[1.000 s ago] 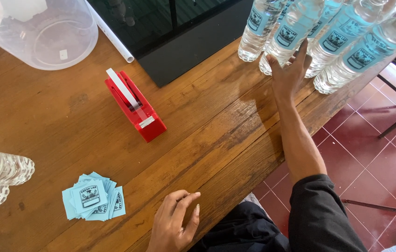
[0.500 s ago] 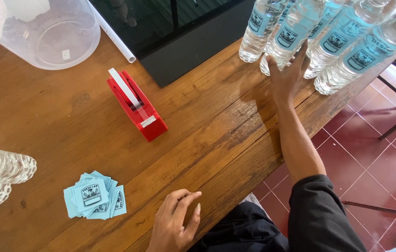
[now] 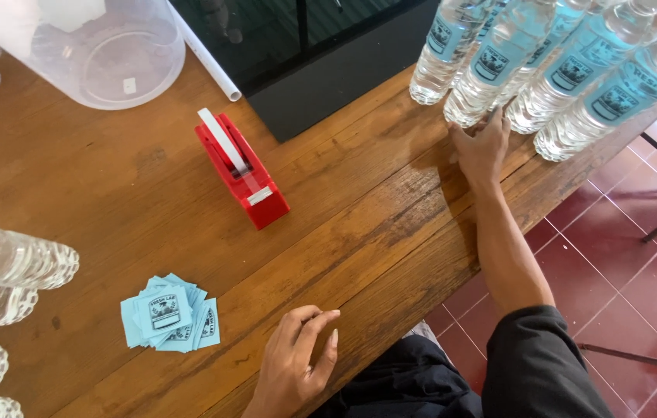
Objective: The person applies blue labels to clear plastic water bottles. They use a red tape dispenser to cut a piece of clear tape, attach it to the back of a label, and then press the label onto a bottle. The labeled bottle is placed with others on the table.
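1. The left hand (image 3: 293,364) rests near the table's front edge, fingers loosely curled, holding nothing.
2. The right hand (image 3: 483,147) reaches far forward, arm straight, fingers spread.

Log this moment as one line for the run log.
left hand: resting on wooden table, empty, near blue labels | right hand: touching labelled water bottle | red tape dispenser: untouched
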